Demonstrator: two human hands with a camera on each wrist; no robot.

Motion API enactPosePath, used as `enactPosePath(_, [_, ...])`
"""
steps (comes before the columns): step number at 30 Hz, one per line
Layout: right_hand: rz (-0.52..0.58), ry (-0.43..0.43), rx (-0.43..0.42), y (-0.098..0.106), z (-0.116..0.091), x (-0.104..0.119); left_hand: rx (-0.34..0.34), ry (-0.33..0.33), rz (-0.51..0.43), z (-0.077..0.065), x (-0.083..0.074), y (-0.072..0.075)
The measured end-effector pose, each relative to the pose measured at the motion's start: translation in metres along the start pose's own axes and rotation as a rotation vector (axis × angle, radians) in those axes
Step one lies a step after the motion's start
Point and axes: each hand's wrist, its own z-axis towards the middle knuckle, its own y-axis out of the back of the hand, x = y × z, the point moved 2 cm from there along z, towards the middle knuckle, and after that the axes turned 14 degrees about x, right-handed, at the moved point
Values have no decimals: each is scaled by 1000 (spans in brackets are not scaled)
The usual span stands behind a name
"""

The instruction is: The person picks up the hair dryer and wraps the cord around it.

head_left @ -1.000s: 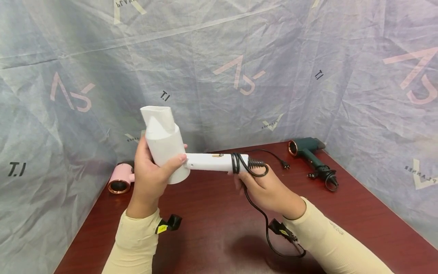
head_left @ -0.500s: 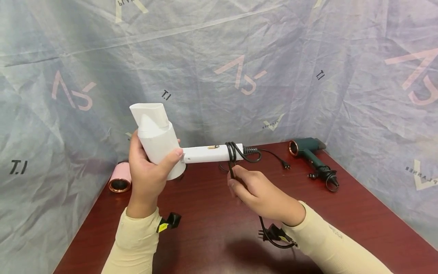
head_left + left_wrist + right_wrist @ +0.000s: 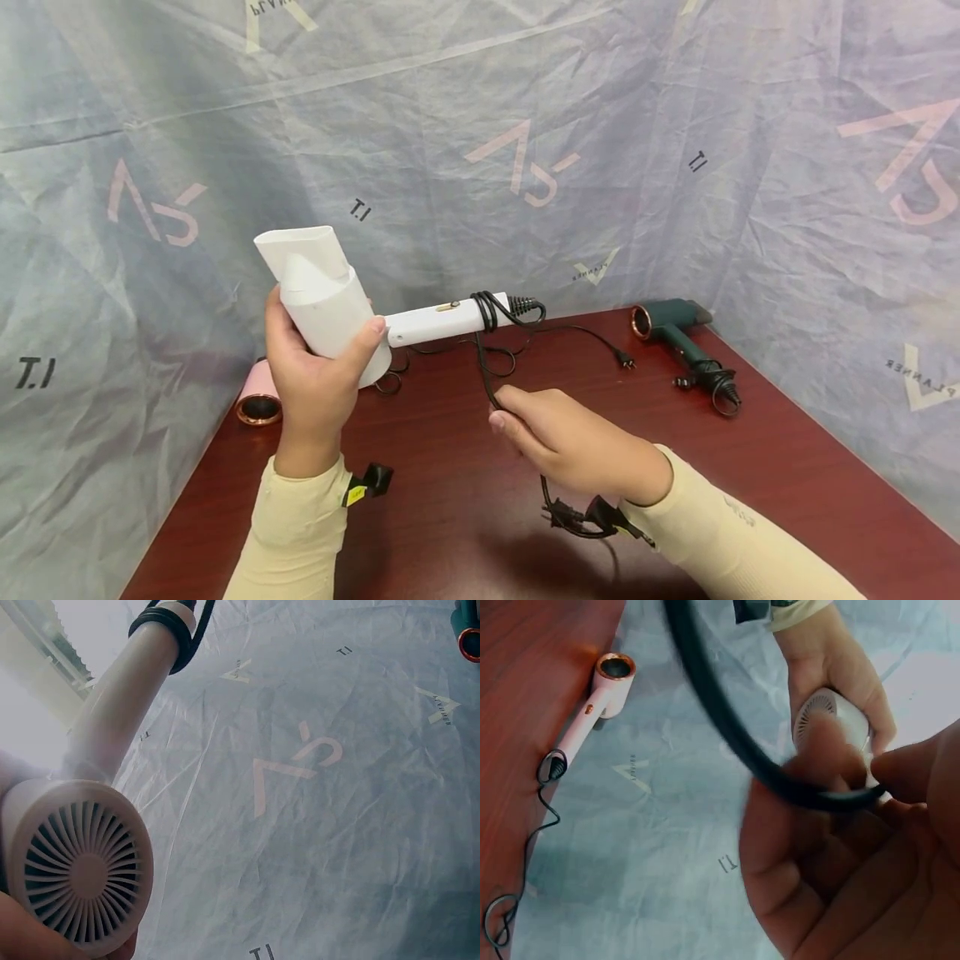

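My left hand (image 3: 315, 396) grips the barrel of a white hair dryer (image 3: 322, 321), thumb near the handle joint. Its flat nozzle (image 3: 303, 254) points up and its handle (image 3: 431, 323) runs right, tilted slightly upward. Several turns of black cord (image 3: 483, 310) wrap the handle's end. Below the handle, my right hand (image 3: 581, 442) pinches the cord, which hangs taut between them. The plug (image 3: 561, 514) dangles beneath that hand. In the left wrist view the round rear grille (image 3: 88, 876) shows. The right wrist view has the cord (image 3: 712, 705) running into my fingers.
A pink hair dryer (image 3: 258, 393) lies at the left edge of the dark red table (image 3: 442, 500), partly behind my left hand. Its loose cord (image 3: 585, 331) trails along the back. A dark green hair dryer (image 3: 678, 333) with bundled cord lies at the right. Grey fabric (image 3: 420, 167) surrounds the table.
The white hair dryer has shifted left, and its handle end has risen. My right hand has dropped from the handle end, drawing the cord downward. The plug has swung left.
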Motion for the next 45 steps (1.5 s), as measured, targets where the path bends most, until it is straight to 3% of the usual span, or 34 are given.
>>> enactPosePath(5, [-50,34,-55,5,-6,8,-25,11,2,2,-9,-3])
enactPosePath(14, [-138,168,-206,19,-18,17,21,34,57,3,-10,-8])
enactPosePath(19, [-218,263,-315,29,-22,17,118,135,125,0,-3,-4])
enactPosePath(24, [-277,287,-394,40,-25,14,230,199,199,-2,9,1])
enactPosePath(36, [-227,284,-432,52,-25,6,398,123,215,-7,8,0])
enactPosePath(41, [-201,294,-444,52,-23,1,441,101,174,-9,5,0])
enactPosePath(45, [-109,293,-425,50,-21,-7,446,73,111,-9,4,-2])
